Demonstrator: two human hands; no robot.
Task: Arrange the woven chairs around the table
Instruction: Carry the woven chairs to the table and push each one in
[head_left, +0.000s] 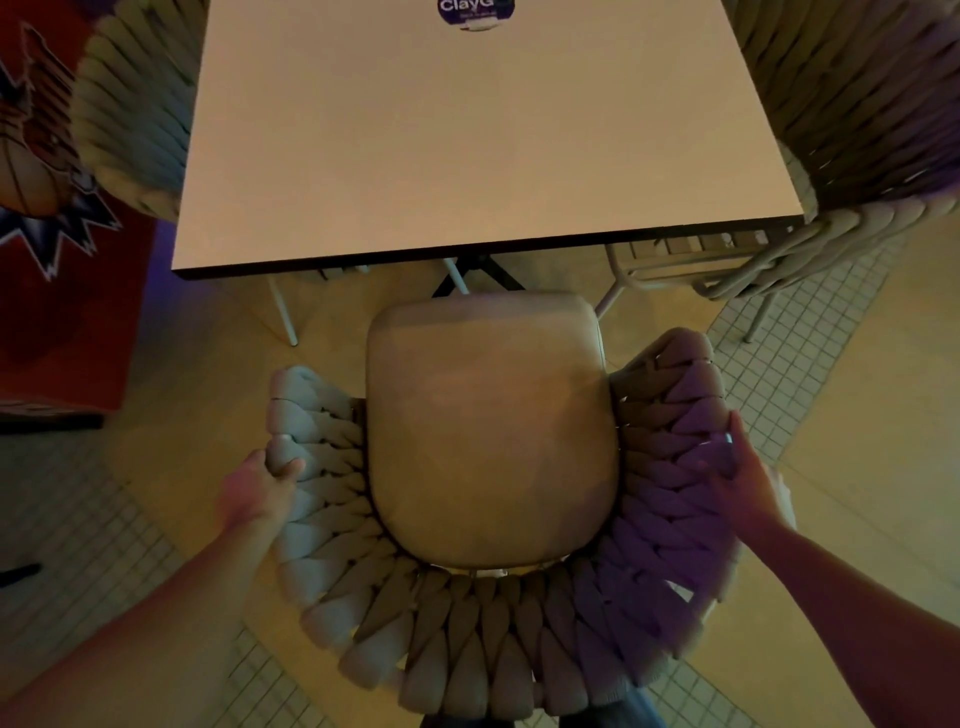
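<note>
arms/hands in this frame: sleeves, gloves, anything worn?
Both forearms are bare up to the frame edge: no sleeves, gloves or watch show. The left hand carries nothing visible. The right hand has what looks like a ring, a small pale glint on one finger; motion blur there makes that uncertain. No markings or straps can be made out on either arm in the dim, coloured light.

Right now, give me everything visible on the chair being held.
The chair stands upright on the tiled floor, facing the table, its seat front just short of the table's near edge. It has a smooth beige seat cushion and a curved wraparound back of thick braided cord, pale grey to tan. The left hand grips the left arm of the weave; the right hand rests on the right arm. Its legs are hidden.
</note>
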